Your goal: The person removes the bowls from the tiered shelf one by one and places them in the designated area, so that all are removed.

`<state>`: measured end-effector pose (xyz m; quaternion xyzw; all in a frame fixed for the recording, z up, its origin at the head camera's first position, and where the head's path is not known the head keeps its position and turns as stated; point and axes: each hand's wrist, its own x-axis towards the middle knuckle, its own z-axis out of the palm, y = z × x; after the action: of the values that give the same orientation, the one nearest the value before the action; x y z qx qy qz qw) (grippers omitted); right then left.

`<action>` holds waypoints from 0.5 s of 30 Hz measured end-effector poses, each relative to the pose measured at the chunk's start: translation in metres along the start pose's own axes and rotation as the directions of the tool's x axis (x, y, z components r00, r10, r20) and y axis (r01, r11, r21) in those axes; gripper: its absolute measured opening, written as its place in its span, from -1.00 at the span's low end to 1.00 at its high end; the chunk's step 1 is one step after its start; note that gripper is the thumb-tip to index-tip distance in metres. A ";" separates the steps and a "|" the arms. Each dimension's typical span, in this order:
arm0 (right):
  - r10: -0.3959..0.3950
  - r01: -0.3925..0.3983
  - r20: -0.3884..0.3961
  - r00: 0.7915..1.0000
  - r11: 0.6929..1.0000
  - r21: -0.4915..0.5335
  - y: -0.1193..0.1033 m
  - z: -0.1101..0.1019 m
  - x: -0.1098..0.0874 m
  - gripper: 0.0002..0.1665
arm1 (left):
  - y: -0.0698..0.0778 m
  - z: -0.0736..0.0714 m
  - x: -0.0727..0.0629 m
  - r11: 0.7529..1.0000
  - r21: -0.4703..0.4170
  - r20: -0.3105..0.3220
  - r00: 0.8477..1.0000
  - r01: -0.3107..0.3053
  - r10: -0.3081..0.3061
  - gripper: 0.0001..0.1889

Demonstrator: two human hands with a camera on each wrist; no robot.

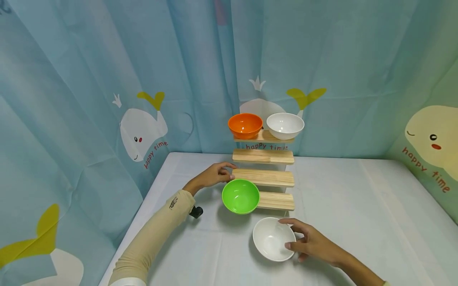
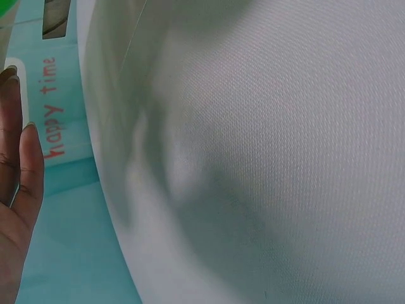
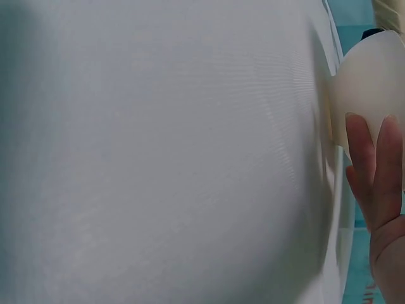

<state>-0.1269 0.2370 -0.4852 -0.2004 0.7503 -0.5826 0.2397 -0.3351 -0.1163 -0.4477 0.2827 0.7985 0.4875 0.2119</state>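
Observation:
My right hand (image 1: 309, 242) grips a white bowl (image 1: 270, 238) by its right side, in front of the stepped wooden rack (image 1: 275, 200). The right wrist view shows its fingers (image 3: 361, 145) against the outside of that bowl (image 3: 370, 82). A green bowl (image 1: 240, 196) sits at the left end of the rack's lowest step. Just behind it, my left hand (image 1: 214, 174) is beside the left ends of the steps, fingertips close to the wood; whether they touch it I cannot tell. In the left wrist view the left hand (image 2: 16, 183) shows nothing in its fingers.
An orange bowl (image 1: 245, 126) and another white bowl (image 1: 285, 126) stand side by side on the top step. The rack is on a white-covered table (image 1: 343, 206). Blue curtains (image 1: 200, 59) with whale prints hang behind and at the sides. A small black object (image 1: 196, 212) shows beside the left sleeve.

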 end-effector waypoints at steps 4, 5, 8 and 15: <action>-0.001 0.001 0.005 1.000 1.000 0.014 -0.001 0.001 0.001 -0.21 | 0.000 0.000 0.000 1.000 -0.008 0.003 1.000 -0.004 0.004 -0.49; -0.002 0.002 0.011 1.000 1.000 0.017 -0.001 0.001 0.001 -0.20 | 0.000 0.000 0.000 1.000 -0.007 0.003 1.000 -0.004 0.004 -0.49; 0.003 -0.004 0.039 0.999 0.999 0.040 0.001 -0.001 0.002 -0.13 | 0.000 0.000 0.000 1.000 -0.004 0.003 1.000 -0.005 0.005 -0.49; -0.025 0.014 0.100 0.995 0.995 0.102 0.004 -0.003 0.003 0.01 | -0.001 0.000 0.001 1.000 -0.012 0.004 1.000 -0.007 0.007 -0.50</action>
<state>-0.1316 0.2387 -0.4885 -0.2247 0.7048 -0.6111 0.2816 -0.3364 -0.1160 -0.4488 0.2852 0.7942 0.4922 0.2138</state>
